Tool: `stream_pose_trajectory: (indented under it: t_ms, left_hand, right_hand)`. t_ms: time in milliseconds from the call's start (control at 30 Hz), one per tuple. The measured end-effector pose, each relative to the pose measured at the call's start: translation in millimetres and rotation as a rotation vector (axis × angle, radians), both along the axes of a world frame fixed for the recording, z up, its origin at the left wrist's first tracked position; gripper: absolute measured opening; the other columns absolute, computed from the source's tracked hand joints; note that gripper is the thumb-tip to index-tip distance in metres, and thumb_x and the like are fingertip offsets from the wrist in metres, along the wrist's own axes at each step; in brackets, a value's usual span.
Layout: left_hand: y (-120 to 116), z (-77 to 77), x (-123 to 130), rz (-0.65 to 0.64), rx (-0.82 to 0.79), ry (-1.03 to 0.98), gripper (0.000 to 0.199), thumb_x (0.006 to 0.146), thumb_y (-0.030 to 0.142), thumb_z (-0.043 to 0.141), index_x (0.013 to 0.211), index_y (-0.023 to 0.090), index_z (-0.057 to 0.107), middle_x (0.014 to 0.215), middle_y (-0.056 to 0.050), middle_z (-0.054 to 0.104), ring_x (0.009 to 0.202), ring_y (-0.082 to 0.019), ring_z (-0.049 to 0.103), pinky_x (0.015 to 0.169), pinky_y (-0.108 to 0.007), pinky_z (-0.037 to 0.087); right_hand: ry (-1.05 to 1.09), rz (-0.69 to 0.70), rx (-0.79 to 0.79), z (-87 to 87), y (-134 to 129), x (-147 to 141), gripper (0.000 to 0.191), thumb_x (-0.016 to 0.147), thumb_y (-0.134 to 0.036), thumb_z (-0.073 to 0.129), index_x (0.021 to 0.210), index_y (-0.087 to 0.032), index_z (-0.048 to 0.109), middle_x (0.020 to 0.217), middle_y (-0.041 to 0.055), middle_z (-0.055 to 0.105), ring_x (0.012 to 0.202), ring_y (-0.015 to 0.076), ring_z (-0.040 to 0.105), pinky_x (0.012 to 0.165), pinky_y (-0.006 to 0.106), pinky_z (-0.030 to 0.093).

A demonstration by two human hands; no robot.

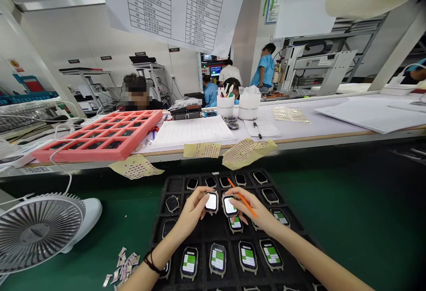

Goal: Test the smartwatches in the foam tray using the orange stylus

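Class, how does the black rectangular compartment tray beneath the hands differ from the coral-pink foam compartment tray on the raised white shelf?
Colour: the black tray is dark, the coral-pink tray bright.
Place: the black tray lies on the green tabletop; the coral-pink tray sits on the shelf.
Contents: the black tray holds watches, several with lit screens; the coral-pink tray holds dark items.
Shared: both have rows of compartments.

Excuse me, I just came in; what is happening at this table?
The person's left hand holds a lit, rounded-rectangular watch; the right hand holds another lit watch and also a slim orange stick. Both watches are above a black compartmented tray, where similar watches lie, some with green-and-white screens, others dark.
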State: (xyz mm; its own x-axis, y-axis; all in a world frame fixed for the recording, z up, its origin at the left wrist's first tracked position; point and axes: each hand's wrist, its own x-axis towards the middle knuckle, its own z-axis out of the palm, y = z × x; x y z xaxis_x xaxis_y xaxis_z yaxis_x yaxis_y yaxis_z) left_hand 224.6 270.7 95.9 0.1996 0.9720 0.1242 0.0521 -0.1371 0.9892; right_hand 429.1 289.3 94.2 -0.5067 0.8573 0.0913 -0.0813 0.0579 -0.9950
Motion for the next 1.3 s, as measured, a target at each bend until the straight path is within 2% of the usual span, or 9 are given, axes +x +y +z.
stream_pose_trajectory:
  t_ms: [200,333,400,500,667,867,1000,1133,1300]
  left_hand:
    - [-2,2.5,3,-0.021,0.008,-0.065,0.044,0.083,0.046,0.059,0.117,0.019,0.049,0.095,-0.006,0.058,0.070,-0.013,0.052,0.051,-0.021,0.039]
    - [-4,4.9,4,-0.010,-0.001,-0.077,0.047,0.078,0.041,0.066,0.116,0.021,0.049,0.107,-0.008,0.059,0.087,-0.018,0.056,0.068,-0.026,0.047]
    - [-4,6.4,4,-0.004,-0.004,-0.074,0.045,0.078,0.042,0.067,0.113,0.020,0.050,0.104,-0.007,0.060,0.087,-0.018,0.057,0.071,-0.027,0.048]
    - [-3,8.2,3,0.005,-0.016,-0.070,0.041,0.079,0.047,0.064,0.107,0.019,0.053,0.088,-0.004,0.060,0.071,-0.014,0.055,0.058,-0.023,0.044]
    - [-3,10.4,2,0.027,-0.041,-0.049,0.040,0.080,0.054,0.060,0.097,0.018,0.058,0.065,0.002,0.050,0.054,-0.010,0.047,0.045,-0.019,0.034]
    - [-4,11.1,3,0.022,-0.053,-0.037,0.038,0.079,0.054,0.061,0.089,0.018,0.057,0.063,0.003,0.048,0.053,-0.010,0.045,0.046,-0.019,0.035]
    - [-4,8.4,2,-0.009,-0.006,-0.016,0.033,0.082,0.046,0.062,0.101,0.019,0.055,0.080,-0.002,0.058,0.071,-0.014,0.054,0.060,-0.023,0.043]
    - [-5,5.9,3,-0.036,0.026,-0.001,0.039,0.080,0.037,0.065,0.111,0.020,0.049,0.109,-0.008,0.058,0.096,-0.019,0.056,0.074,-0.026,0.045]
    - [-4,6.5,2,-0.011,0.015,0.028,0.040,0.077,0.034,0.067,0.110,0.020,0.048,0.108,-0.008,0.058,0.094,-0.019,0.055,0.072,-0.026,0.044]
  right_hand:
    - [0.033,0.034,0.016,-7.3,2,-2,0.043,0.077,-0.046,0.069,0.107,-0.023,0.048,0.094,0.0031,0.055,0.062,0.0144,0.066,0.034,0.016,0.036]
    - [0.008,0.014,0.036,-7.7,3,-2,0.046,0.074,-0.043,0.072,0.107,-0.023,0.048,0.094,0.0038,0.057,0.067,0.0167,0.066,0.034,0.016,0.037]
    - [0.000,0.001,0.040,-4.8,2,-1,0.044,0.074,-0.044,0.072,0.105,-0.022,0.049,0.089,0.0019,0.057,0.061,0.0143,0.065,0.034,0.016,0.037]
    - [-0.007,-0.017,0.029,0.1,1,-1,0.039,0.077,-0.047,0.068,0.101,-0.021,0.051,0.082,-0.0015,0.055,0.048,0.0093,0.060,0.034,0.017,0.037]
    - [-0.029,-0.091,-0.020,0.7,1,2,0.037,0.078,-0.053,0.064,0.092,-0.021,0.056,0.064,-0.0065,0.046,0.039,0.0085,0.054,0.030,0.017,0.034]
    - [-0.068,-0.138,-0.014,-0.6,1,4,0.029,0.080,-0.049,0.065,0.086,-0.022,0.057,0.057,-0.0087,0.039,0.035,0.0056,0.042,0.033,0.019,0.037]
    - [-0.020,-0.067,0.019,1.6,0,1,0.033,0.077,-0.049,0.068,0.092,-0.023,0.055,0.064,-0.0077,0.045,0.037,0.0044,0.037,0.044,0.023,0.049]
    - [0.001,-0.006,0.053,1.4,0,-1,0.041,0.073,-0.044,0.074,0.099,-0.023,0.051,0.084,-0.0012,0.054,0.059,0.0114,0.056,0.057,0.028,0.055]
    - [0.000,0.003,0.066,-0.4,1,-1,0.044,0.069,-0.040,0.077,0.100,-0.024,0.051,0.086,-0.0004,0.054,0.068,0.0138,0.057,0.062,0.028,0.055]
